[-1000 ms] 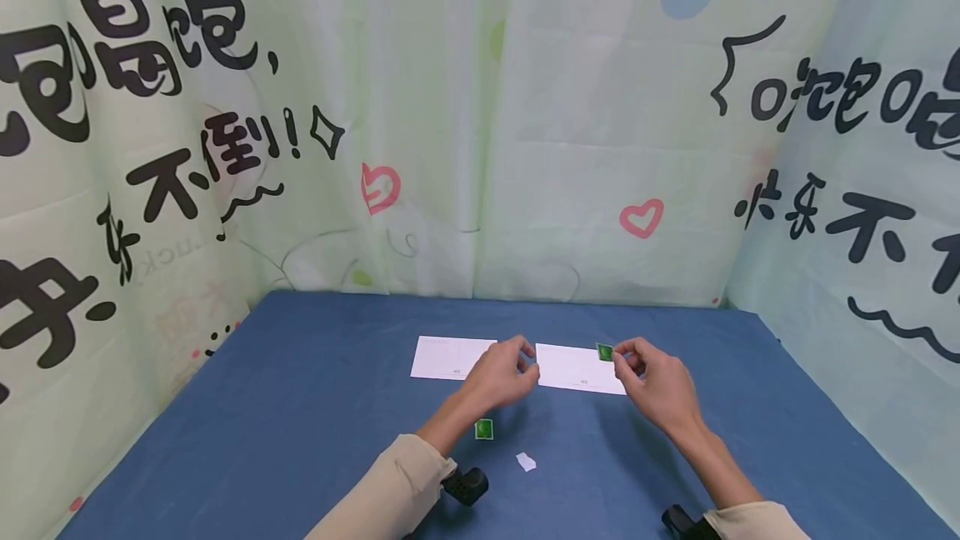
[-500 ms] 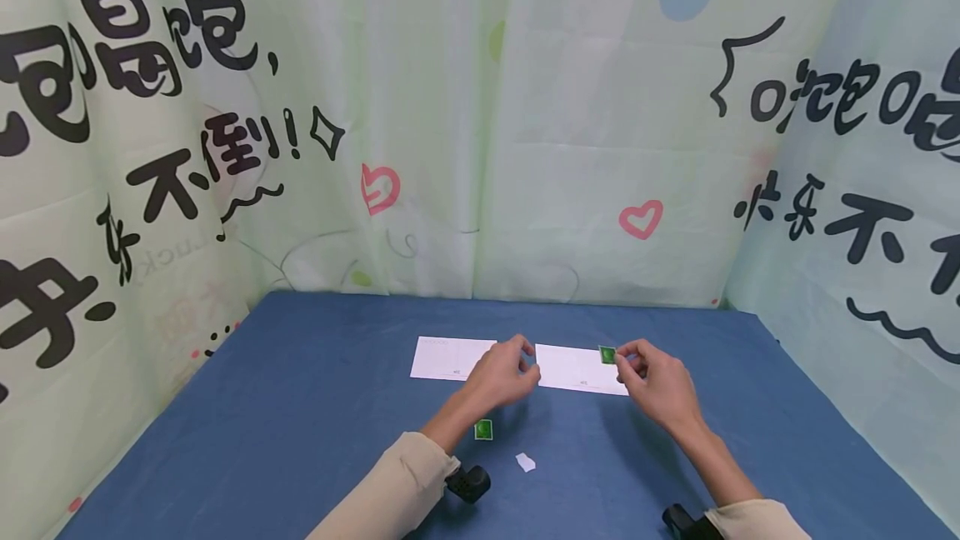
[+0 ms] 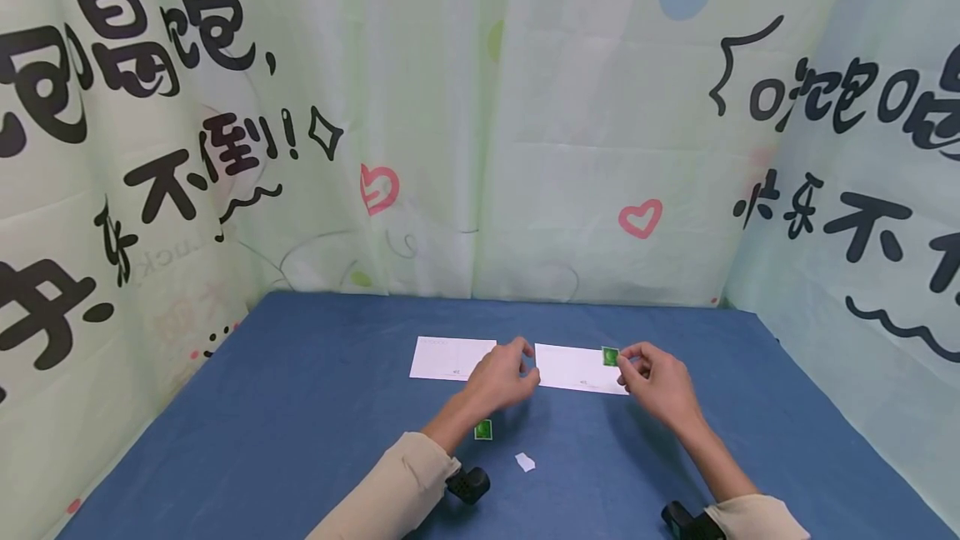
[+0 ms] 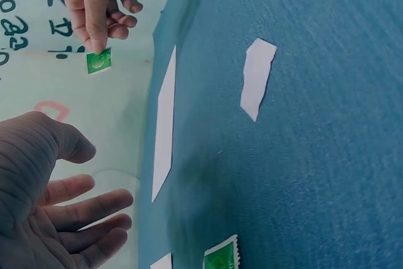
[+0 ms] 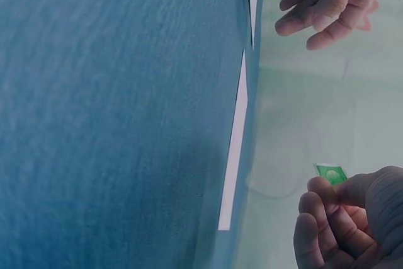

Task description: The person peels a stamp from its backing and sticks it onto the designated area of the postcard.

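Observation:
Between thumb and forefinger my right hand [image 3: 660, 383] pinches a green postage stamp [image 3: 611, 357] by its edge. In the head view the stamp overlaps the upper right corner of the right white envelope [image 3: 573, 368]; both wrist views show it held up above the table. My left hand [image 3: 501, 375] hovers with relaxed, parted fingers and nothing in them, over the gap between the two envelopes. The left envelope [image 3: 446, 357] is partly hidden by this hand. A second green stamp [image 3: 483, 430] with a perforated white border lies on the cloth beside my left wrist.
A small torn scrap of white paper [image 3: 525, 462] lies on the blue tablecloth [image 3: 315, 440], nearer to me than the envelopes. A printed pale curtain [image 3: 555, 123] encloses the table at the back and sides. Each wrist carries a black camera [image 3: 468, 486].
The right hand and its stamp have shifted slightly to the right and down, over the corner of the right envelope. My left hand has stayed nearly still.

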The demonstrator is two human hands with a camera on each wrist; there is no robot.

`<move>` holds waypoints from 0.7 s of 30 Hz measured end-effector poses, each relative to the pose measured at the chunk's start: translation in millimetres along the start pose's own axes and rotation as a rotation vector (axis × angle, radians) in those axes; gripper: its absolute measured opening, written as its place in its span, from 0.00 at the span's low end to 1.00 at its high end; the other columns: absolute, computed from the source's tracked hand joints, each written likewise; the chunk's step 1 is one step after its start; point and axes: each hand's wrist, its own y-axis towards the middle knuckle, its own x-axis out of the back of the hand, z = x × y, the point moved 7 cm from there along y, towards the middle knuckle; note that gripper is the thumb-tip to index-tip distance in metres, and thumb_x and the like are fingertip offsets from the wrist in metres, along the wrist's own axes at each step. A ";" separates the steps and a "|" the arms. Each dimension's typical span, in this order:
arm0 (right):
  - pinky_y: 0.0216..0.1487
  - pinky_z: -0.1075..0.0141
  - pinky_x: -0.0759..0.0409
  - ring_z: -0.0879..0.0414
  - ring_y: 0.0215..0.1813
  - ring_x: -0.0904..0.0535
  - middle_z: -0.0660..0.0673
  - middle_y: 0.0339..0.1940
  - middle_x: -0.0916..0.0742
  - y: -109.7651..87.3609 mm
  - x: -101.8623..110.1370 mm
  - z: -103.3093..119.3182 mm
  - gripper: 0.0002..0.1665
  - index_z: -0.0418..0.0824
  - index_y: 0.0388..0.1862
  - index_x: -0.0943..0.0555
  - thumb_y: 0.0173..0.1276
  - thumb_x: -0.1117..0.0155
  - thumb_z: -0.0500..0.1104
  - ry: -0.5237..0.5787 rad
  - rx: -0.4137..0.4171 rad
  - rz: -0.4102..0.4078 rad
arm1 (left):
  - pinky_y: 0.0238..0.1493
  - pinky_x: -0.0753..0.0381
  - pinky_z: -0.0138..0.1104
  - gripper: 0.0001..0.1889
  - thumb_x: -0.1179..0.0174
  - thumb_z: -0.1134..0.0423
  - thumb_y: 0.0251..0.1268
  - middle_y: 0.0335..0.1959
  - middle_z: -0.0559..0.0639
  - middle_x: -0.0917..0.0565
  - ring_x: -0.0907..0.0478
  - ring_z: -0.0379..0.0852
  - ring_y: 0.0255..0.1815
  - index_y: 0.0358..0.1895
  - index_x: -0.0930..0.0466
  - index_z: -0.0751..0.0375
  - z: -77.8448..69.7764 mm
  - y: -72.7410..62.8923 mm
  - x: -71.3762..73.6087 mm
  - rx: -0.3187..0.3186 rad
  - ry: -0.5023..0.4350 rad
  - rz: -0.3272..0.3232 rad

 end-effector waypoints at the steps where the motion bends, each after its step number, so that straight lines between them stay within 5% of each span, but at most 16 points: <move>1: 0.28 0.66 0.29 0.58 0.24 0.21 0.45 0.24 0.12 0.4 -0.4 -1.2 0.08 0.32 0.45 0.18 0.74 0.37 0.38 0.000 -0.007 0.001 | 0.29 0.26 0.34 0.16 0.40 0.59 0.72 0.35 0.49 0.16 0.26 0.39 0.23 0.57 0.21 0.61 0.2 0.0 -0.5 -0.001 0.002 -0.001; 9: 0.28 0.66 0.28 0.57 0.25 0.21 0.47 0.23 0.13 2.0 -4.0 -9.9 0.11 0.31 0.47 0.19 0.75 0.38 0.39 0.006 -0.060 0.030 | 0.30 0.25 0.35 0.16 0.40 0.60 0.72 0.39 0.53 0.15 0.26 0.40 0.23 0.58 0.22 0.62 1.0 0.8 -4.5 -0.020 0.005 -0.008; 21: 0.28 0.66 0.28 0.57 0.25 0.21 0.48 0.23 0.13 3.4 -7.8 -19.0 0.12 0.30 0.47 0.20 0.76 0.39 0.39 0.028 -0.098 0.053 | 0.25 0.30 0.32 0.17 0.39 0.60 0.72 0.28 0.47 0.21 0.29 0.39 0.19 0.59 0.23 0.62 -1.0 2.6 -7.6 -0.025 0.064 -0.001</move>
